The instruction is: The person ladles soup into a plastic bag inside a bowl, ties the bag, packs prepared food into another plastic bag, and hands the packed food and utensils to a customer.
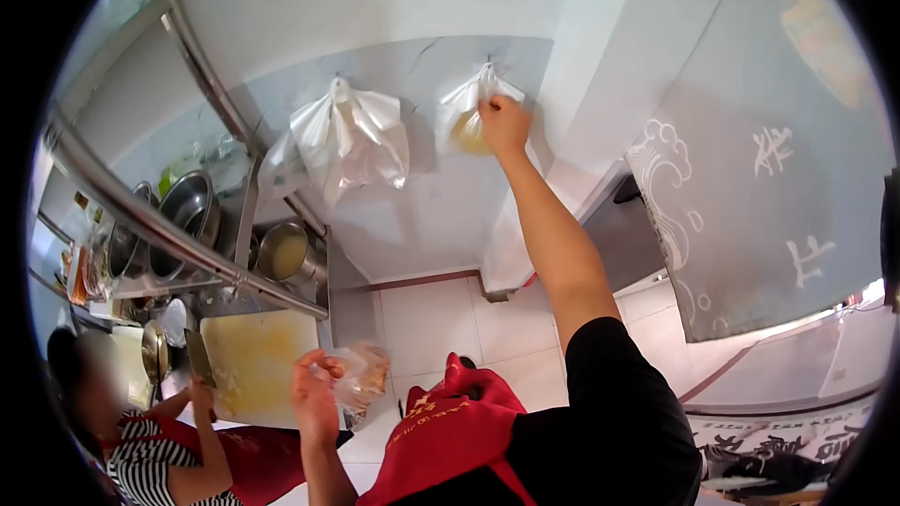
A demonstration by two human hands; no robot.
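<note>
My right hand reaches up to the wall, its fingers pinched on a hanging white plastic bag. Something yellowish shows through the lower part of that bag, which hangs from a small hook. Low in the view, my left hand is closed on a clear plastic bag with brownish contents that I cannot make out. A larger bundle of white plastic bags hangs from a second hook, left of my right hand.
At the left, a co-worker holds a cleaver over a yellowed cutting board. A steel rack carries metal bowls and a pot. A grey curtain hangs at the right.
</note>
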